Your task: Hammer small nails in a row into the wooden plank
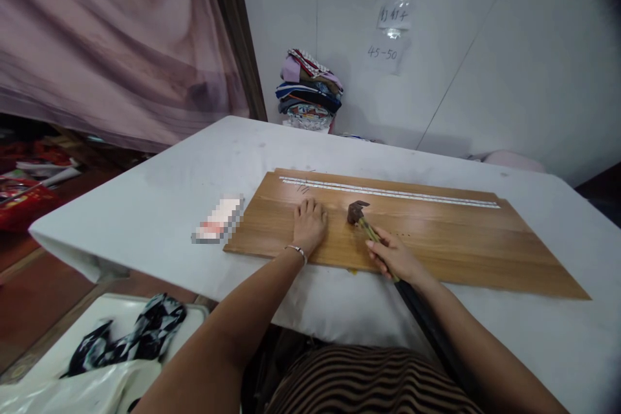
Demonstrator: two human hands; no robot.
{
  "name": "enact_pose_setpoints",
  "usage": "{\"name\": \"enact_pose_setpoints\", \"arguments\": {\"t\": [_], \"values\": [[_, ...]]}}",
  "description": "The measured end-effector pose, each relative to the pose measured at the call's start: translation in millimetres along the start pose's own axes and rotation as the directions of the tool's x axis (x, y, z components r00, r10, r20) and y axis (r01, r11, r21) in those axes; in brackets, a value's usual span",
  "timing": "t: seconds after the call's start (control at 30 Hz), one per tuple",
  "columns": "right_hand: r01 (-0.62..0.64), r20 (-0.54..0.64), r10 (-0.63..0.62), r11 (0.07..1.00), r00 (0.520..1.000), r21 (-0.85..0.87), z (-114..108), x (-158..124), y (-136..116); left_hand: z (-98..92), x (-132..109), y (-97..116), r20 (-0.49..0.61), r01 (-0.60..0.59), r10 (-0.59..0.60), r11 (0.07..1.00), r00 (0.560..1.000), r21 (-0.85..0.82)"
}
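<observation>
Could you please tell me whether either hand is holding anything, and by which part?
The right hand holds a hammer by its handle; the left hand lies flat on the wooden board, holding nothing.

Pixelated box (218,220) unreadable, hammer (358,213) handle partly hidden in right hand (394,257), wall note (388,35) illegible

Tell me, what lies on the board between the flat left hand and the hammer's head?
Nothing: in the head view, only bare wooden board shows between the left hand and the head of the hammer, which the right hand grips.
</observation>
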State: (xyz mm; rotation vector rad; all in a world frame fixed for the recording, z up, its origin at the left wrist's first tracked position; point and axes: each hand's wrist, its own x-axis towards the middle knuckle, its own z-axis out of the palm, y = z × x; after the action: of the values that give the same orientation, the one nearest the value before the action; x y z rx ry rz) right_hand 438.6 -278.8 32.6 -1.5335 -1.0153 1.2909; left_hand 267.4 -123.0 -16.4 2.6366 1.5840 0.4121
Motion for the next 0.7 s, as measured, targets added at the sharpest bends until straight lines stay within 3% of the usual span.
{"name": "enact_pose_setpoints", "arguments": {"t": [0.7], "values": [[-0.003,0.011,0.003,1.000,1.000,0.004,-1.2,-2.9,-4.0,-0.2,0.3,-1.0,-0.010,-0.011,0.011,1.000,1.000,0.001]]}}
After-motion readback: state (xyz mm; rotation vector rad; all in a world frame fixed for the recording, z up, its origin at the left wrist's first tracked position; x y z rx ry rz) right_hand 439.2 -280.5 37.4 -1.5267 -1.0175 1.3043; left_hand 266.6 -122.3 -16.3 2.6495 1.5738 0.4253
